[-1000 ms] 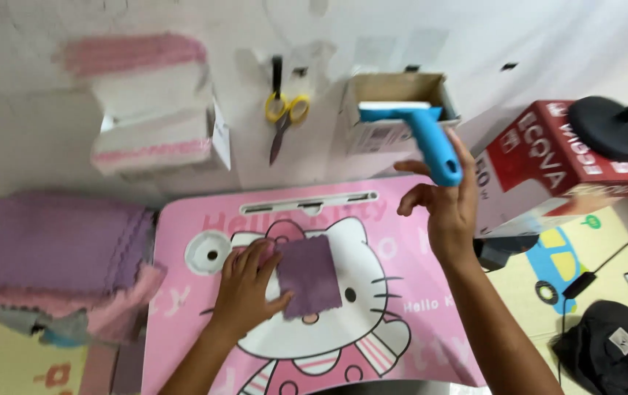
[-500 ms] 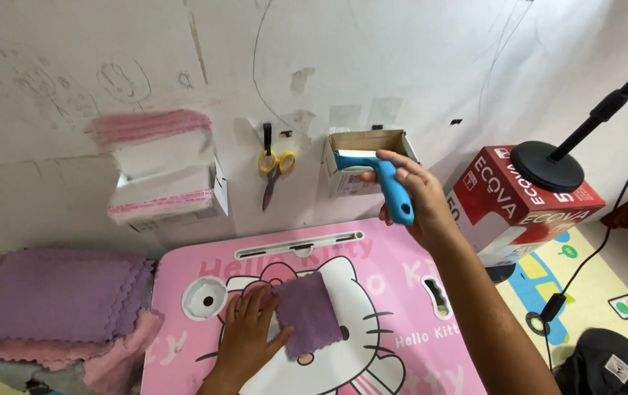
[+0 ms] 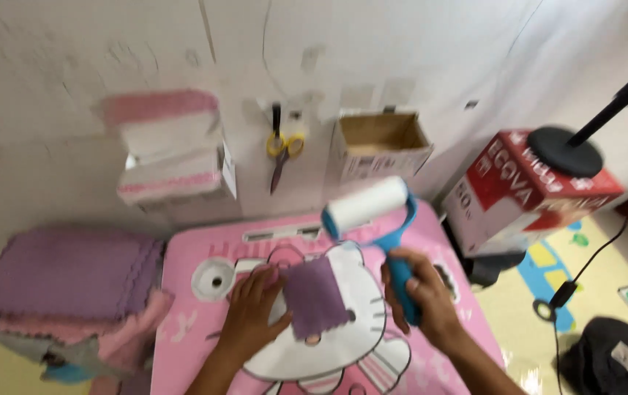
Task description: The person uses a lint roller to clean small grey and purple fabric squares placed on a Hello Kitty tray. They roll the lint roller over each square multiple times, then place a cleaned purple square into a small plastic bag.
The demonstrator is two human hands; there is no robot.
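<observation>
Head view, left to right. Stack of purple cloths [image 3: 65,274] sits far left, with pink ones under it, just beside the pink cartoon-cat table [image 3: 197,340]. Behind it, against the wall, white boxes [image 3: 171,172] topped with pink cloth. Yellow-handled scissors [image 3: 282,150] hang on the wall, with an open cardboard box [image 3: 378,146] to their right.

Your left hand [image 3: 252,318] lies flat on the table, fingers spread, pressing the left edge of 1 small purple cloth [image 3: 314,296]. That cloth lies on the cat print, near the table's middle, between your 2 hands.

Your right hand [image 3: 420,296] is closed around the blue handle of a lint roller [image 3: 372,212]. Its white roll is raised above the table's far edge, tilted, just past the cloth and not touching it. Frame is blurred here.

Right of the table: red and white carton [image 3: 519,186] with a black round stand base [image 3: 564,151] on top, black cable [image 3: 599,252] over the yellow floor mat, dark cap [image 3: 610,362] bottom right.
</observation>
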